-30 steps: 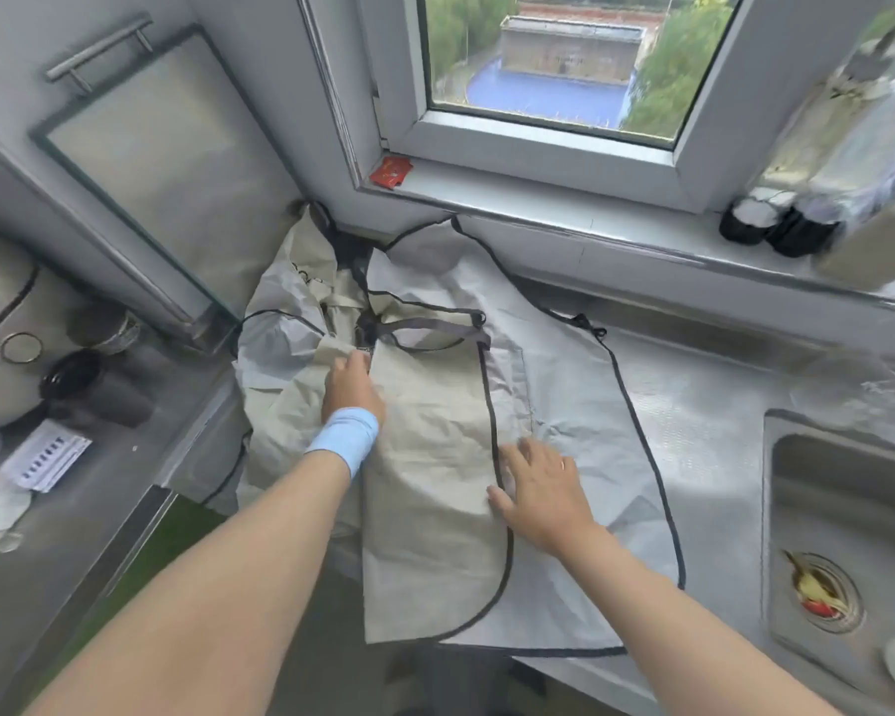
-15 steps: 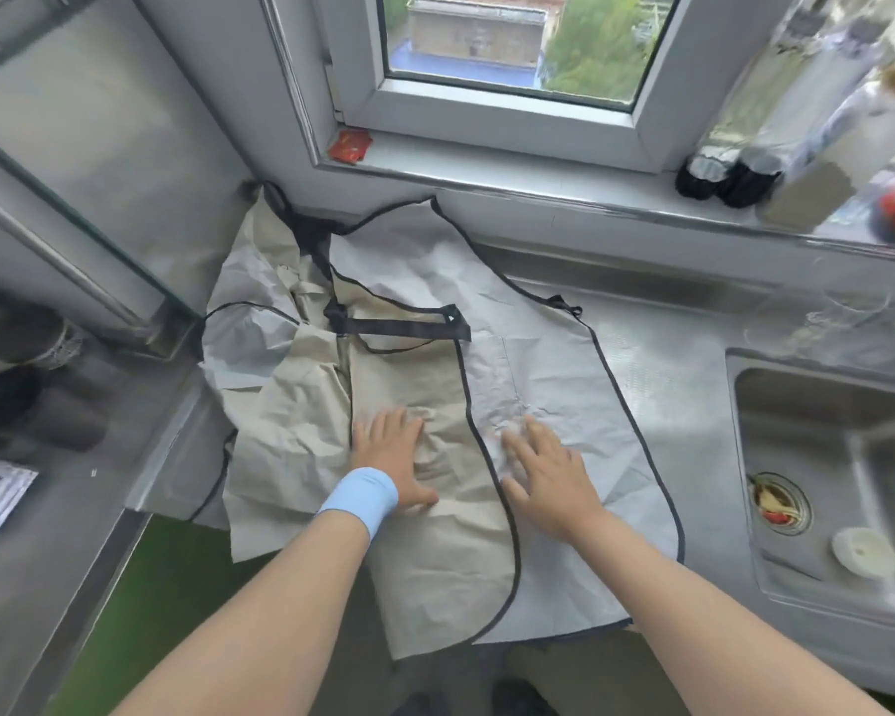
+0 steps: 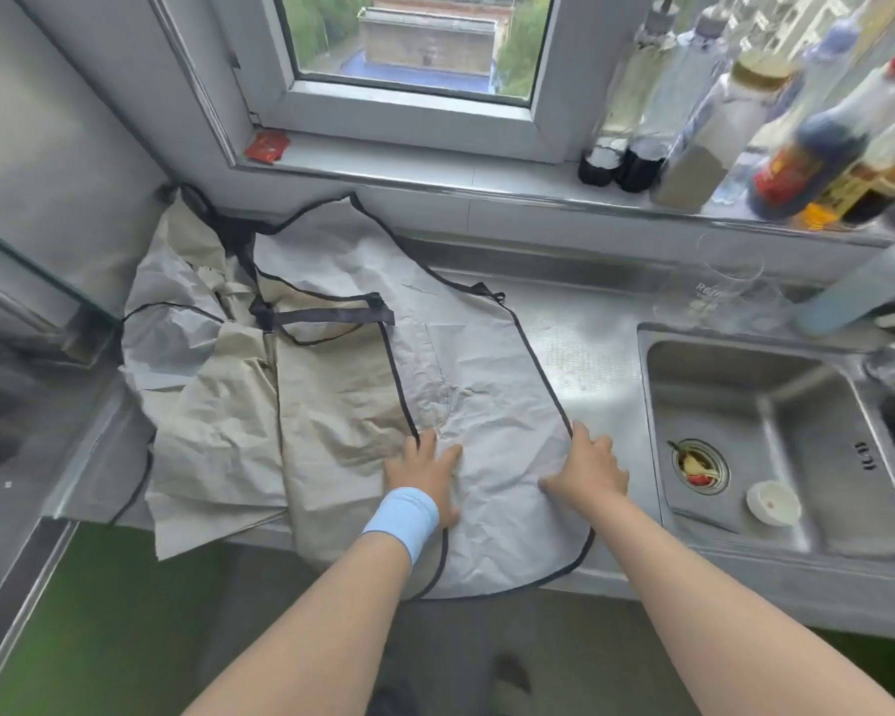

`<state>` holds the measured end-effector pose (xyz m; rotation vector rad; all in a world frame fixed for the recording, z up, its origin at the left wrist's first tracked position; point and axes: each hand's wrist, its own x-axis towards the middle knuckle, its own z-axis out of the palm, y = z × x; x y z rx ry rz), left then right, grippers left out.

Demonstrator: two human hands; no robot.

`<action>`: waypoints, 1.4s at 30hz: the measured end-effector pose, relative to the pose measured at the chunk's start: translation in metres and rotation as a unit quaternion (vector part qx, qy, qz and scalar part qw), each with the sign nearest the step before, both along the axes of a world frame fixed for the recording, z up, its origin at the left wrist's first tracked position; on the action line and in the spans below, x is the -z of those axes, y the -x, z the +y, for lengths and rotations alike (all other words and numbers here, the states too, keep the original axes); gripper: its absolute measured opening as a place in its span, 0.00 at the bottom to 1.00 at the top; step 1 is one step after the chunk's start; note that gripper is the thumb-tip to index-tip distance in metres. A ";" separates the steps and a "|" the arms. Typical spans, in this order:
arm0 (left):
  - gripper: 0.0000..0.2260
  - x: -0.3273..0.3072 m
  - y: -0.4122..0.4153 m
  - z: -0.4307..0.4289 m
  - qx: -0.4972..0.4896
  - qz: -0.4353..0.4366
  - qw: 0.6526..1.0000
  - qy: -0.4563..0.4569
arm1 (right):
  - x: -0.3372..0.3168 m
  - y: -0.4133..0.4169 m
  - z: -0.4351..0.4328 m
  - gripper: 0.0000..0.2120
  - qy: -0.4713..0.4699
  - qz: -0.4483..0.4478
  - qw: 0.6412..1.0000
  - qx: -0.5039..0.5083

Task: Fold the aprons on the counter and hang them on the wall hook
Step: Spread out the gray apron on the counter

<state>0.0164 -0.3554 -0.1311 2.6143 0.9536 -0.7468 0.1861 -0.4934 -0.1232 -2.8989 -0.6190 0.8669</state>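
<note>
Both hands lie flat with fingers spread on the grey apron (image 3: 487,364) on the bench (image 3: 585,354): left hand (image 3: 427,475), right hand (image 3: 587,470) at its right edge.

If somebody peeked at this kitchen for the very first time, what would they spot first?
Probably the big crinkly grey apron spread across the middle of the steel counter, with the left hand and the right hand pressed flat on it. A rumpled beige apron lies beside it on the left. A crowd of bottles lines the windowsill, above the sink on the right.
</note>
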 end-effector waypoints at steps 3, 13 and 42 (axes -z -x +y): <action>0.36 0.001 -0.002 -0.005 -0.007 0.001 1.000 -0.014 | 0.001 -0.013 -0.005 0.34 0.023 0.010 1.000 0.012; 0.31 -0.007 -0.022 -0.046 -0.073 -0.039 0.996 0.045 | 0.004 -0.017 -0.020 0.03 -0.193 0.082 0.978 0.019; 0.15 -0.085 0.041 0.039 -0.446 -0.299 0.597 0.596 | -0.066 0.084 0.043 0.28 -0.392 0.425 0.800 0.161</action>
